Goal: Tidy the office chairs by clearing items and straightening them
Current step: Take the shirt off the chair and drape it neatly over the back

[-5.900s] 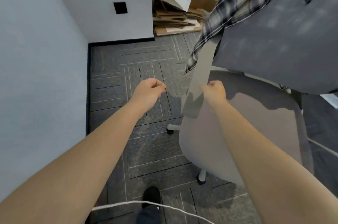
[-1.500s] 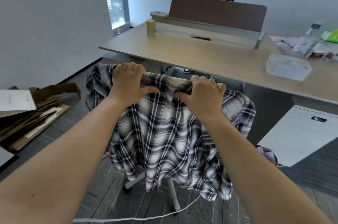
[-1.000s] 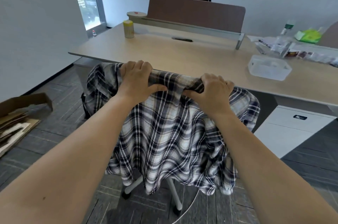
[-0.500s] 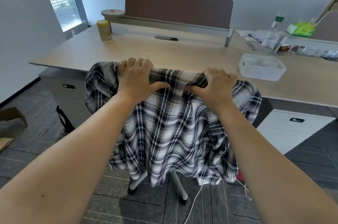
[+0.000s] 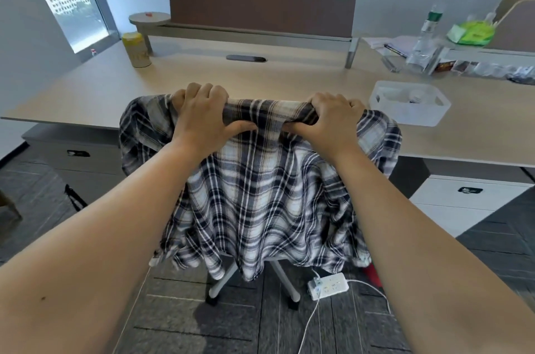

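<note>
An office chair (image 5: 223,281) stands in front of me, facing the desk, with only its white legs showing. A blue-and-white plaid shirt (image 5: 260,194) is draped over its backrest and hides the back and seat. My left hand (image 5: 202,113) grips the top edge of the backrest through the shirt, left of centre. My right hand (image 5: 330,119) grips the same edge to the right, bunching the cloth under its fingers.
A long wooden desk (image 5: 231,75) stands just beyond the chair. It carries a yellow can (image 5: 136,49), a clear plastic tub (image 5: 409,106) and bottles at right. A person sits behind the brown divider (image 5: 260,3). A white power strip (image 5: 327,285) with its cable lies on the floor. Drawer cabinets stand under the desk.
With both hands on the backrest, the chair has turned and rolled from the wall and cardboard pile up to the desk. Over the last second it came closer to the desk edge.
</note>
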Demonstrator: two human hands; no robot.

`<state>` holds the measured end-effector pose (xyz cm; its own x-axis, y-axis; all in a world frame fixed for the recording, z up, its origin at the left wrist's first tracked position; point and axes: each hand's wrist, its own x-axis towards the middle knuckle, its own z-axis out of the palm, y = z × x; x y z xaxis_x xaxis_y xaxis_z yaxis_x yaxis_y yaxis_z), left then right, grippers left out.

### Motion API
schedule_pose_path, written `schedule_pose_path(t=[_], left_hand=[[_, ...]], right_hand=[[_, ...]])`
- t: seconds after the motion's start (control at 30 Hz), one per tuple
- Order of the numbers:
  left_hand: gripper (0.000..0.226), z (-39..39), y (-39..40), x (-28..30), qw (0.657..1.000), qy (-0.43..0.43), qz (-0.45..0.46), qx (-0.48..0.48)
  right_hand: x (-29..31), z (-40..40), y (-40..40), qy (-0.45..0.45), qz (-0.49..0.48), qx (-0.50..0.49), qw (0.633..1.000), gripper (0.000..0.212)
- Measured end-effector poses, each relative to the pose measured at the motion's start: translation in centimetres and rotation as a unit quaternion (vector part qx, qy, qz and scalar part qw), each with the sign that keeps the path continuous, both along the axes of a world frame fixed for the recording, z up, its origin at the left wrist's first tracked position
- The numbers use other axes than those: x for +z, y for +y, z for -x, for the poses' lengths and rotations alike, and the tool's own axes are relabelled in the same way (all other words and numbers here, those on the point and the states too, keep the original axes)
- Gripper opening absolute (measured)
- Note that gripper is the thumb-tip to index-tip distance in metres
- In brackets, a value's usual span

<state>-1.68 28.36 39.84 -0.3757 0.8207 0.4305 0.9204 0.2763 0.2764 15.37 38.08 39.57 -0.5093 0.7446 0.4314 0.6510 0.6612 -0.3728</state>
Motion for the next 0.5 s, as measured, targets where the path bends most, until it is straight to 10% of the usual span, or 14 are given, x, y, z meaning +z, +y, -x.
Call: schedule_pose_path(t=[0.5], left_hand=[[0.061, 4.3, 5.6, -0.5, 0.999, 0.009, -0.018, -0.028]], right_hand=[[-0.2, 3.6, 5.2, -0.006, -0.014, -0.027, 1.000, 0.044]])
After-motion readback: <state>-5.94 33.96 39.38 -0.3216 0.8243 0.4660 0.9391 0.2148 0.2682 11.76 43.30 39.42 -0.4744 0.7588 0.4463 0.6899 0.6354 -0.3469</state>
